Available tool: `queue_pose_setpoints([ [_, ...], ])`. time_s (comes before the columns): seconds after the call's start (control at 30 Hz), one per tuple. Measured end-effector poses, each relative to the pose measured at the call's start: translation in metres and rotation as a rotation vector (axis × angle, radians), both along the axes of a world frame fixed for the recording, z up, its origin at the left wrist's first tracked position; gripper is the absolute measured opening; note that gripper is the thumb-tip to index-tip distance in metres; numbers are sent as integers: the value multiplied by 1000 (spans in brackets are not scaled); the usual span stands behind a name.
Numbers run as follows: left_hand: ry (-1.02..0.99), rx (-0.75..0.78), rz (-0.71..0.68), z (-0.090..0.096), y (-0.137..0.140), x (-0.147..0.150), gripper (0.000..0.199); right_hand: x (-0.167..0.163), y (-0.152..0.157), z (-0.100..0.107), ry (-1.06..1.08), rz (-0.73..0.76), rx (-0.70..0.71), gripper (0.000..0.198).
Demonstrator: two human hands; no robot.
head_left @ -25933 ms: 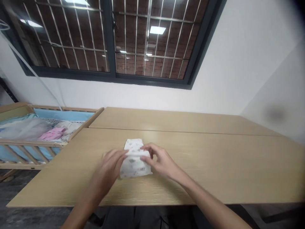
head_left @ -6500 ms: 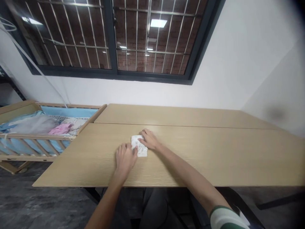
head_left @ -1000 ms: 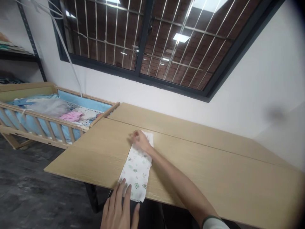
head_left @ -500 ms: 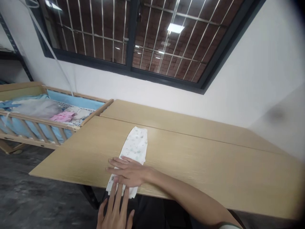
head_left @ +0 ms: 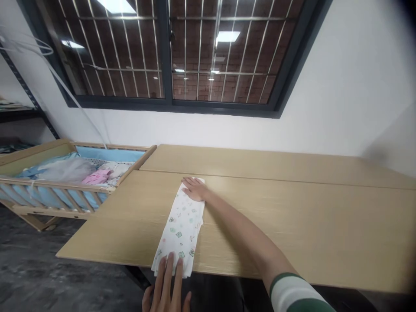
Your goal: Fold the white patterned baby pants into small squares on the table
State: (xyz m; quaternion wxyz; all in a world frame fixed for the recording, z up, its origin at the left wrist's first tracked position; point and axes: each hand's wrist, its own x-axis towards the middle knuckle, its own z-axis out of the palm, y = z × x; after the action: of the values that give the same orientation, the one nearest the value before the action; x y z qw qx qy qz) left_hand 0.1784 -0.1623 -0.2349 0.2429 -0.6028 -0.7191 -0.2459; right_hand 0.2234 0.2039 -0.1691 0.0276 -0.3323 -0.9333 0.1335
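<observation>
A white cloth [head_left: 180, 223] with small green and pink prints lies folded in a long strip on the wooden table. Its near end hangs slightly over the front edge. My right hand [head_left: 194, 189] rests flat on the far end of the strip, fingers stretched out to the left. At the near end, the fingertips of my left hand [head_left: 167, 284] touch the cloth, with the fingers spread. Neither hand grips anything. Whether the strip is a garment or a plain cloth I cannot tell.
The light wooden table [head_left: 276, 221] runs wide to the right, a second board behind it along the wall. On the left stands a wooden crib [head_left: 74, 193] with blue lining, a pink cloth [head_left: 98, 176] and netting inside. A barred window [head_left: 169, 56] is above.
My right hand has slid away from me along the cloth, from its near part to its far end. My left hand stays at the near end. The camera view has tilted.
</observation>
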Motion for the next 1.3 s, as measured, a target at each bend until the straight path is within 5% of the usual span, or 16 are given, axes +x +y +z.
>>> queue_pose_setpoints([
  [0.2, 58, -25, -55, -4, 3, 6, 63, 9, 19, -1, -3, -144, 25, 70],
  [0.4, 61, 3, -131, -11, 6, 21, 55, 25, 16, 1, 15, -125, 55, 68],
  [0.63, 41, 1, -243, -9, 12, 33, 35, 51, -7, 14, 134, -128, 278, 53],
  [0.77, -10, 11, -361, 3, 19, 13, 36, 64, -49, 37, 300, -87, 217, 42],
  [0.9, 0, -90, -547, 28, 21, -24, 38, 91, -125, 69, 448, 109, -121, 29],
  [1.0, -38, -149, -532, 39, 22, -44, 49, 116, -184, 83, 344, 275, -242, 45],
  [1.13, -28, -166, -585, 36, 24, -54, 56, 141, -231, 61, 147, 338, -136, 76],
  [1.3, -90, -189, -588, 30, 29, -56, 49, 158, -244, 21, 120, 299, -24, 61],
])
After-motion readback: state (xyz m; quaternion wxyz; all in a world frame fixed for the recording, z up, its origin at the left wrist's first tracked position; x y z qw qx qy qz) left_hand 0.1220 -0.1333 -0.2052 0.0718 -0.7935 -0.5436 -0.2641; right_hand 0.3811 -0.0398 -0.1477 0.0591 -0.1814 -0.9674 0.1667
